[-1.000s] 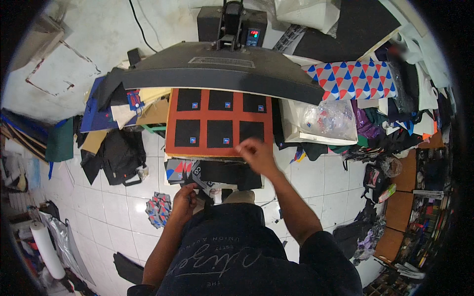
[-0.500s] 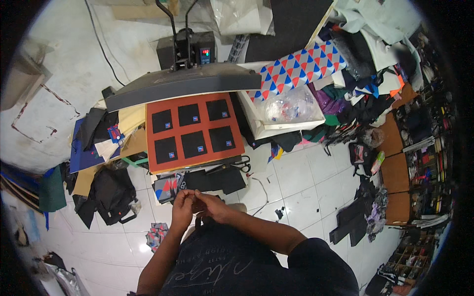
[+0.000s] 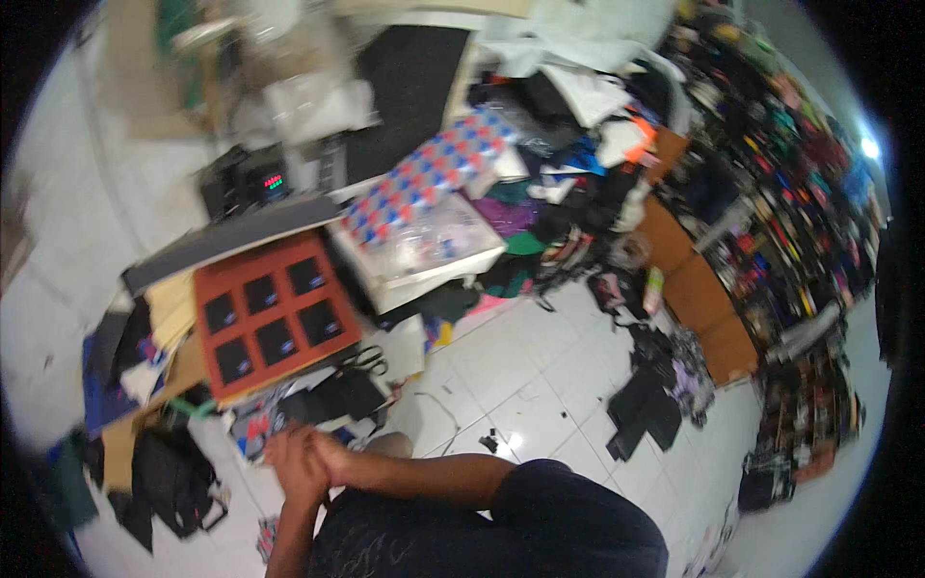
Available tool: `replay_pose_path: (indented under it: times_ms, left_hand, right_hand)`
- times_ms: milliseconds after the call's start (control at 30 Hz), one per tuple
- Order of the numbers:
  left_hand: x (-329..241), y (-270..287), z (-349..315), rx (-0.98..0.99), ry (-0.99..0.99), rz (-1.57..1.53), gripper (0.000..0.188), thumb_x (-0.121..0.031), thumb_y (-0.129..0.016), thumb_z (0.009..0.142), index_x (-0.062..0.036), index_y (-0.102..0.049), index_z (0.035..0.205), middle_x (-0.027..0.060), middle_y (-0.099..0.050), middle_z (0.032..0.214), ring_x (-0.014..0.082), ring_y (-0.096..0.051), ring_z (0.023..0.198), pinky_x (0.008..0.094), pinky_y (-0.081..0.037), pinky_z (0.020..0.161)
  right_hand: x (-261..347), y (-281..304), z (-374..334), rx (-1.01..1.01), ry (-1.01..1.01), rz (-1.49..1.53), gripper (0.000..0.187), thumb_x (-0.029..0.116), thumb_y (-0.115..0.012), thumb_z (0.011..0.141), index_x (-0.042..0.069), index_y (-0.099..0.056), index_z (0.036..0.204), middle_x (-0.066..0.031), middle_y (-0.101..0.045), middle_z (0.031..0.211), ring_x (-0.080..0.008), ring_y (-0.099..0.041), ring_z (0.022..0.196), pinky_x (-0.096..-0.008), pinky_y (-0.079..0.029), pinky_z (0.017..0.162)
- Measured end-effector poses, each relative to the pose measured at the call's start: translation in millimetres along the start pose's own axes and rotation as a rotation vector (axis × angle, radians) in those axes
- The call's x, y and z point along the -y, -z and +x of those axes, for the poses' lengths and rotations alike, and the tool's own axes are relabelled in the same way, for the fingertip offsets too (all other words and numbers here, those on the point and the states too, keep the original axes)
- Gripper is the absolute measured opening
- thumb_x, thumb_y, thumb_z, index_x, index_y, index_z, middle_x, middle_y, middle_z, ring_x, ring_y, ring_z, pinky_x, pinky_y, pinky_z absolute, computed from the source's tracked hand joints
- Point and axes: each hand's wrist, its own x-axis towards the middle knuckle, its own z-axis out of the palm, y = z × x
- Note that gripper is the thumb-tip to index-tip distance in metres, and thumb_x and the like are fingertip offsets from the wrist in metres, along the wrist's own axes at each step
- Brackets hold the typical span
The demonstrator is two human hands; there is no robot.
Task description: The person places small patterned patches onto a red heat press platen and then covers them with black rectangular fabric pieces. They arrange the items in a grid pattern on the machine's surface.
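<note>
My left hand (image 3: 293, 462) and my right hand (image 3: 332, 457) are clasped together, closed, in front of my body, blurred by motion. No object shows in them. Just beyond them lie a grey, red and blue printed piece (image 3: 255, 429) and flat black pieces (image 3: 347, 393) with black-handled scissors (image 3: 366, 360) above. Farther off, a red-brown board (image 3: 246, 322) carries two rows of black squares, each with a small printed mark. A heat press's dark upper plate (image 3: 231, 239) stands raised behind the board.
Right of the press, a white box (image 3: 438, 260) holds clear plastic beside a patterned roll (image 3: 429, 178). Fabric heaps (image 3: 520, 217) lie beyond. A black bag (image 3: 173, 477) sits on the floor at left; black pieces (image 3: 636, 424) lie on the tiles at right, near loaded shelves.
The view has swung right, so the press and board sit farther left and more shelving shows. My hands have gone from fingertips touching to clasped together.
</note>
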Motion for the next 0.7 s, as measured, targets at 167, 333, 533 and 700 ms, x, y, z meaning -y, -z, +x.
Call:
replay_pose_path:
  times_ms: [167,333,533,700]
  left_hand:
    - [-26.7,-16.1,26.5,0.079,-0.119,0.075,0.024,-0.01,-0.047,0.082,-0.0016,-0.06,0.1,0.0185,-0.059,0.096,0.0383,-0.053,0.093,0.0482,-0.038,0.086]
    - [-51.1,-76.6,53.9,0.209,-0.15,-0.032,0.021,-0.01,-0.049,0.086,-0.0007,-0.059,0.102,0.0189,-0.059,0.097,0.037,-0.055,0.091,0.0462,-0.042,0.084]
    - [-90.4,-174.8,114.1,0.152,-0.246,-0.292,0.031,0.006,-0.058,0.072,0.0001,-0.063,0.102,0.0193,-0.059,0.107,0.0359,-0.058,0.102,0.0438,-0.046,0.09]
    - [-121.6,-207.7,141.7,0.256,-0.126,-0.289,0.026,0.007,-0.058,0.076,-0.0026,-0.065,0.099,0.0159,-0.062,0.109,0.0332,-0.06,0.105,0.0397,-0.048,0.091]
  right_hand:
    - [18.9,50.4,16.6,0.056,0.0,0.21,0.039,0.047,-0.047,0.093,0.011,-0.061,0.1,-0.0074,-0.065,0.098,-0.0195,-0.059,0.092,-0.036,-0.047,0.086]
    - [69.1,106.2,-2.9,-0.137,0.056,0.256,0.041,0.05,-0.05,0.092,0.011,-0.06,0.099,-0.0082,-0.063,0.1,-0.0195,-0.058,0.094,-0.0366,-0.047,0.085]
    - [180.0,152.6,-43.9,-0.127,0.212,0.229,0.04,0.049,-0.049,0.093,0.011,-0.06,0.1,-0.0082,-0.062,0.097,-0.0228,-0.058,0.091,-0.0427,-0.047,0.084]
    - [249.4,145.5,-93.8,-0.185,0.237,0.296,0.034,0.04,-0.045,0.098,0.009,-0.057,0.089,-0.0076,-0.061,0.087,-0.0226,-0.059,0.087,-0.0362,-0.047,0.085]
